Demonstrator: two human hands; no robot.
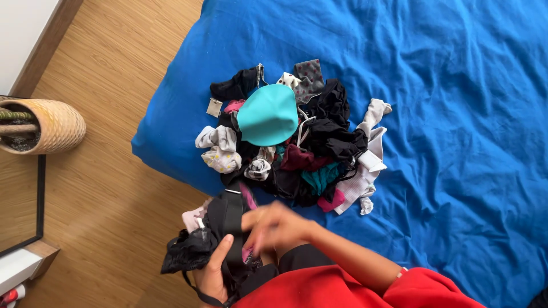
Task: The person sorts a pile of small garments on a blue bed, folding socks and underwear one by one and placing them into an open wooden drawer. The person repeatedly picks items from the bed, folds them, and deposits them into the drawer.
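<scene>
Holding a black garment (pixel 225 225) low in the near centre of the view, just off the near edge of the bed (pixel 445 114), above the wooden floor (pixel 114 85). Left hand (pixel 214 271) underneath, fingers curled up around the black cloth and grasping it, with a crumpled black fold (pixel 185 254) spilling off to the left and a thin black strap (pixel 197 291) looping down below the wrist. Right hand (pixel 277 225) blurred, laid across the same garment from the right; cannot tell whether its fingers are clenched on the cloth or only resting against it. Glimpsed between the two hands, a streak of pink fabric (pixel 248 197), and a pale pinkish piece (pixel 194 217) peeping out at the garment's left. Red sleeve (pixel 422 285) and red clothing filling the near edge under the forearm. Just beyond the hands, heaped on the blue bed cover, a pile of small clothes (pixel 302 148): a teal rounded piece (pixel 268 114) on top toward the far side, black items to the right and far left, a grey dotted piece (pixel 310 74) at the far edge, whitish socks (pixel 220 148) on the left, a maroon piece (pixel 299 158) in the middle, white striped fabric (pixel 362 177) on the right. Far off to the left, on the floor, a woven basket planter (pixel 54 126) beside a dark-framed mirror (pixel 20 205) and the skirting board (pixel 45 43).
</scene>
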